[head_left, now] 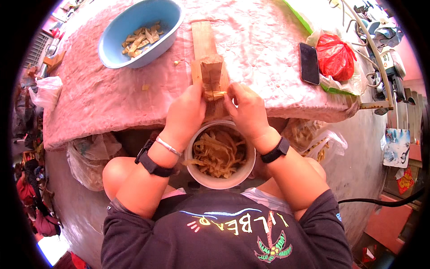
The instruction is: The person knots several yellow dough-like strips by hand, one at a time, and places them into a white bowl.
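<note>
Yellowish strip [216, 95] at wooden block [212, 71]

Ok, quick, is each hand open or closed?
Left hand: curled beside the brown rectangular wooden block; grip unclear.
Right hand: curled at a thin yellow strip; pinch uncertain.

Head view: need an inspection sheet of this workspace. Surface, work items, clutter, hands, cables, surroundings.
Surface: pink cover, creased, a few small scraps on it.
Work items: wood block at the near edge, pale strip at its near end; tub of strips below the edge; blue basin of pieces, far left.
Clutter: phone and red bag, right.
Hands: left hand and right hand either side of the block's near end; exact grip unclear.
Cables: black cable, lower right; ends not visible.
Surroundings: metal rack right; clear bag below the cover, left.
</note>
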`<state>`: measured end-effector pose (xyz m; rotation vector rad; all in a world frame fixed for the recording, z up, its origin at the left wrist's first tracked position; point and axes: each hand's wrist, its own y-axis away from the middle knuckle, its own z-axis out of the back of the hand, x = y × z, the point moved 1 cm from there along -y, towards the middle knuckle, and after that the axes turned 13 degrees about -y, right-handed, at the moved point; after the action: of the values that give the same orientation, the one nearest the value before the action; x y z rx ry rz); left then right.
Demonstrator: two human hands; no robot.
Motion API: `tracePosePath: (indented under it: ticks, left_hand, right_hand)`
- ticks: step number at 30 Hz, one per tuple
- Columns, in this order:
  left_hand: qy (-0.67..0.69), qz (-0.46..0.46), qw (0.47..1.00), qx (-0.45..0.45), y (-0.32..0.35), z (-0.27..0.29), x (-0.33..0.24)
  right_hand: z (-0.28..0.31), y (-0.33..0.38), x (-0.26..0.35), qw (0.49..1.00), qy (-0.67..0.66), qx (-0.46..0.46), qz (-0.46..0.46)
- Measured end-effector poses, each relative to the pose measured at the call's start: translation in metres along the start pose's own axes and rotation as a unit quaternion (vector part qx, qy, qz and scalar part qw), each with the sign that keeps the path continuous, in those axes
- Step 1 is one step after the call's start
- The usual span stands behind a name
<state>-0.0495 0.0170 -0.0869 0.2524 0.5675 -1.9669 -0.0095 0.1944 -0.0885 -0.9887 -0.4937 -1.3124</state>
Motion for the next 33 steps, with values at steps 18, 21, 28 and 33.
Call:
tracePosePath:
  ticks: [18,21,28,33]
  left_hand:
    - [0.582,0.132,0.771,0.22,0.02,0.057,-0.059]
    - [0.566,0.148,0.762,0.278,0.022,0.057,-0.055]
    - [0.432,0.112,0.846,0.29,0.008,0.071,-0.039]
    - [0.313,-0.066,0.92,0.227,0.015,0.076,-0.048]
  right_hand:
    - [0.03,0.027,0.067,0.883,-0.449,0.027,-0.135]
    - [0.042,0.017,0.063,0.817,-0.561,-0.015,-0.134]
    - [0.086,0.009,0.013,0.76,-0.618,0.132,-0.154]
    - [0.053,0.029,0.057,0.889,-0.263,0.365,-0.084]
